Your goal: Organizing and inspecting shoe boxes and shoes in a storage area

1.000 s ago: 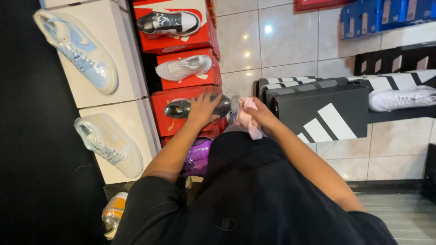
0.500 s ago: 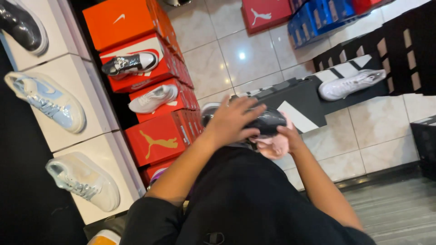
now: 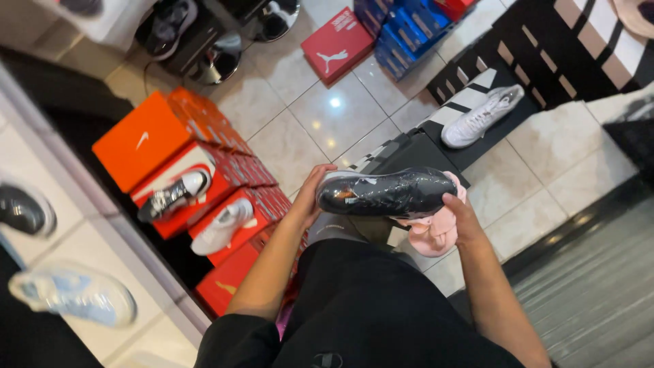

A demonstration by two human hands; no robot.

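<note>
A glossy black sneaker [image 3: 387, 193] wrapped in clear film is held sideways in front of me at chest height. My left hand [image 3: 310, 197] grips its toe end. My right hand [image 3: 462, 217] holds the heel end together with a crumpled pink cloth [image 3: 434, 235] that hangs below the shoe. My black clothing fills the lower middle of the view.
Orange and red shoe boxes [image 3: 146, 140] are stacked at left, with a black-and-white sneaker [image 3: 172, 195] and a white sneaker [image 3: 222, 226] on them. A white sneaker [image 3: 482, 116] lies on black striped boxes at upper right. Pale blue [image 3: 73, 294] and black shoes sit on a white shelf far left.
The view has swung upward and to the right. Both hands have lifted the black sneaker higher and turned it sideways, so its side faces me; the pink cloth stays under it.
</note>
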